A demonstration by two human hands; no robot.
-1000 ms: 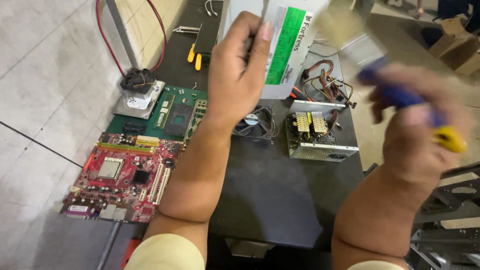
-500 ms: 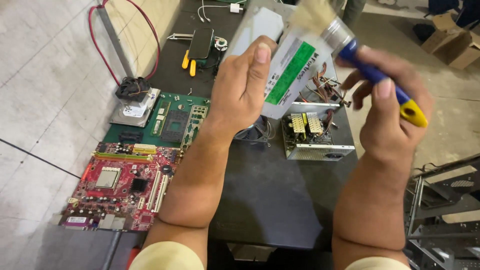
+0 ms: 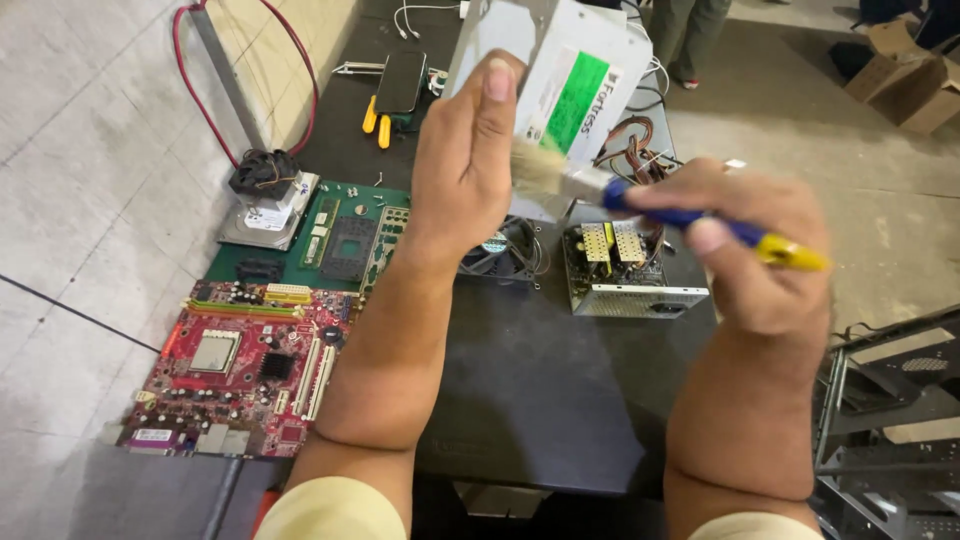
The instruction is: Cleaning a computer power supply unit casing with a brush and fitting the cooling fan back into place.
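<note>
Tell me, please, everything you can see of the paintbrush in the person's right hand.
The paintbrush has pale, fluffy bristles, a silvery metal ferrule and a plastic-looking handle, blue along the shaft and yellow at the tail. It lies roughly level, bristles pointing left, tail sticking out to the right. The right hand grips the blue part with its fingers wrapped round. The bristles meet the lower edge of the grey metal cover that the left hand holds up above the dark table.

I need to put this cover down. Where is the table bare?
The dark table is bare between the forearms, nearer than the open power supply. The left side is crowded with a red motherboard and a green board.
</note>
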